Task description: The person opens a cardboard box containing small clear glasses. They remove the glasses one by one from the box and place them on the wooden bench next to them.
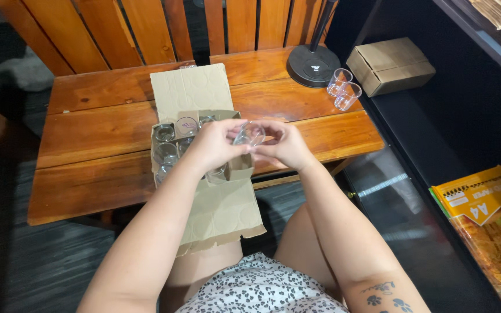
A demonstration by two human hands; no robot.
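Observation:
Both hands meet over an open cardboard box [240, 167] on a wooden table [94, 136]. My left hand [214, 144] and my right hand [288, 145] together hold a small clear glass [249, 134] just above the box's right side. Inside the box, several more clear glasses [166, 134] stand in cardboard compartments. The box flaps lie flat, one toward the far side [189, 87] and one hanging over the near table edge [221, 214].
Two clear glasses [343, 90] stand at the table's far right, next to a black round lamp base [313, 65]. A closed brown carton [391, 65] and a yellow paper pack [476, 194] sit on dark shelving at right. Wooden chairs [117, 29] stand behind.

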